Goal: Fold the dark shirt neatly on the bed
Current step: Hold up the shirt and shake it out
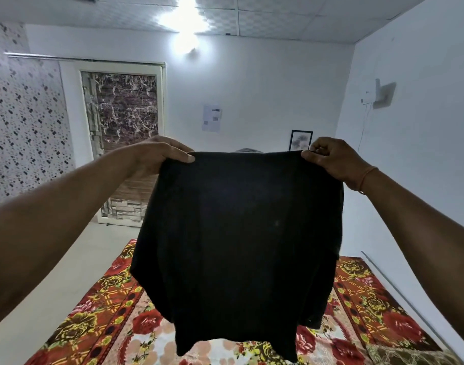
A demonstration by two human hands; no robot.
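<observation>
a marbled door (125, 109) stands in the upper left of the frame, beside spotted wallpaper (22, 114); a sheet of paper (212, 118) is stuck on the far wall near the centre, a small framed picture (300, 139) leans just right of it, and a ceiling light (184, 25) glares at the top; a bed (370, 312) under a red and yellow flowered cover fills the bottom of the frame.

the shirt (238, 233) hangs in the middle of the frame, held up over the bed, and it hides the middle of the cover and the foot of the far wall; its long axis runs straight up and down, its top edge level between the two hands; whether its lower end touches the cover i cannot tell.

it is plain, near black, flat across the top, with loose folds down its right side and an uneven bottom edge.

the left hand (157, 154) pinches the upper left corner, thumb on the near face; the right hand (331, 159), with an orange thread (368, 177) at the wrist, grips the upper right corner in curled fingers.
</observation>
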